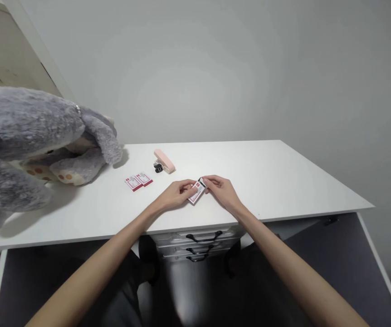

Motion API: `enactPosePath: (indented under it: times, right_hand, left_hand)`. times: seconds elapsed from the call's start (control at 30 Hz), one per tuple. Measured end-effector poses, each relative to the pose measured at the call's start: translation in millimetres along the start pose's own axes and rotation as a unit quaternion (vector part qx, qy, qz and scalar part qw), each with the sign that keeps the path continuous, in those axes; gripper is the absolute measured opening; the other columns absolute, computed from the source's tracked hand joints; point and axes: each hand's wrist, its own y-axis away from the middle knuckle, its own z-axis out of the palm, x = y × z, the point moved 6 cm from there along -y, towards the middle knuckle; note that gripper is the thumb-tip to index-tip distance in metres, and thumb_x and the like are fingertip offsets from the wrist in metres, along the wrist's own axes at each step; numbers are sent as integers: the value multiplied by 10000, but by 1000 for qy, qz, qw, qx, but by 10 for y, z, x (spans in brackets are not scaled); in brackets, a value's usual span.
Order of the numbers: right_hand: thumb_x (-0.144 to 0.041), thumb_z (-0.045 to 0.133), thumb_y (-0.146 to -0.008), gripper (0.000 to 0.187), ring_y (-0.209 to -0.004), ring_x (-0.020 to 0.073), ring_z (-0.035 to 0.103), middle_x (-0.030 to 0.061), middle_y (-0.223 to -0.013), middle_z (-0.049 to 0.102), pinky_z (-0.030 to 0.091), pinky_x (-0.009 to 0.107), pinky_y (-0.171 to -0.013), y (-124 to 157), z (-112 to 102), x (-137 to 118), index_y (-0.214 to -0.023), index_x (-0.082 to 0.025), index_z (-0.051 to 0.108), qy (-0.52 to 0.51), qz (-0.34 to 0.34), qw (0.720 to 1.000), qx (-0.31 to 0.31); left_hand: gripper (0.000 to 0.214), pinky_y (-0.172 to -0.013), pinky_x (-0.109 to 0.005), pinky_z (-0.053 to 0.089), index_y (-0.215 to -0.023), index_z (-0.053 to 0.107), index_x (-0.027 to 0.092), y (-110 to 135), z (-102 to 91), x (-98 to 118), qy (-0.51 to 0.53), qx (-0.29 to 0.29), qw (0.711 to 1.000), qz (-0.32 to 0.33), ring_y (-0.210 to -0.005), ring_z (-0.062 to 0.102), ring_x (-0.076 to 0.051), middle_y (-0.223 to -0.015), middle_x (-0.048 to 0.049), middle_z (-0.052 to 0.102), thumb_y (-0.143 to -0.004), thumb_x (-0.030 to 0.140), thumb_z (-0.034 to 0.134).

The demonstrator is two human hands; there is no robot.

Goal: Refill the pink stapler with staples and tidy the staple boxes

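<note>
A small red-and-white box (pixel 196 192) lies between my hands near the middle of the white table (pixel 284 181). My left hand (pixel 177 194) grips its near end with curled fingers. My right hand (pixel 220 189) pinches its far end, where a dark strip shows at the opening. Two more small red-and-white boxes (pixel 138 181) lie side by side on the table to the left. Behind them rests a pink stapler (pixel 163 161).
A large grey plush toy (pixel 39 145) covers the table's left end. A drawer unit with black handles (pixel 202 243) stands under the table in front of me. A plain wall rises behind the table.
</note>
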Motion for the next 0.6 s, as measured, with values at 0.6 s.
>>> enactPosePath:
  times: [0.6]
  right_hand:
    - [-594, 906, -762, 495, -626, 142, 648, 92, -1007, 803, 558, 320, -600, 24, -16, -34, -1006, -183, 781, -12, 17, 999, 26]
  left_hand:
    - [608, -668, -276, 435, -1415, 573, 193, 32, -13, 0, 4, 65, 998, 8, -711, 592, -152, -793, 24, 636, -978, 604, 670]
